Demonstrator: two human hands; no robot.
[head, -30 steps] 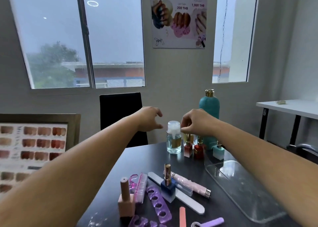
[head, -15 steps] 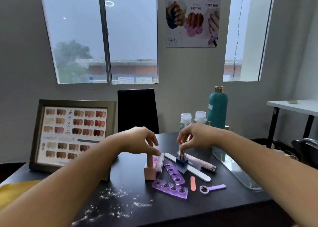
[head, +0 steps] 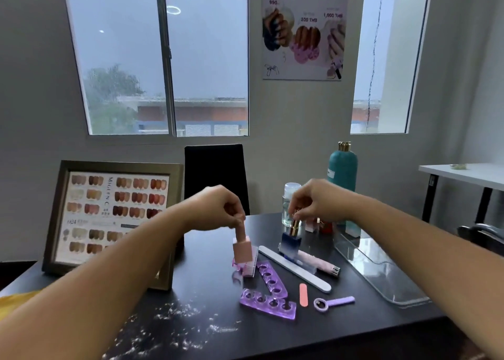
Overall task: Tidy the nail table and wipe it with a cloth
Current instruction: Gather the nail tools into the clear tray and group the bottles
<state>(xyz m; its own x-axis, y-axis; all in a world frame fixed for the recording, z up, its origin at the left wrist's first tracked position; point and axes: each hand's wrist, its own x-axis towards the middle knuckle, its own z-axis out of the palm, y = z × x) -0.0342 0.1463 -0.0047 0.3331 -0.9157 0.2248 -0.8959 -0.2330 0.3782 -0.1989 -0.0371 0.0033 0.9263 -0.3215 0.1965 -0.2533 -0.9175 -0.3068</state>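
Pink bottle [head: 242,251] hangs over the black table [head: 196,291], pinched by its cap in the left hand [head: 218,209]. The right hand [head: 316,201] pinches a blue bottle [head: 291,242] by its gold cap, above the nail file [head: 296,269].

Left hand [head: 218,209] pinches pink polish bottle [head: 242,250] by its cap; right hand [head: 319,201] pinches blue polish bottle [head: 291,241]. Black table [head: 212,278]: purple toe separators [head: 268,305] mid-table, white dust [head: 174,316] near front edge.

Two forearms were on view, each bare along its whole visible length, from the near edge of view to the wrist. The left grip [head: 218,209] and the right grip [head: 313,201] were likewise bare — nails and finer surface detail were too small to assess.
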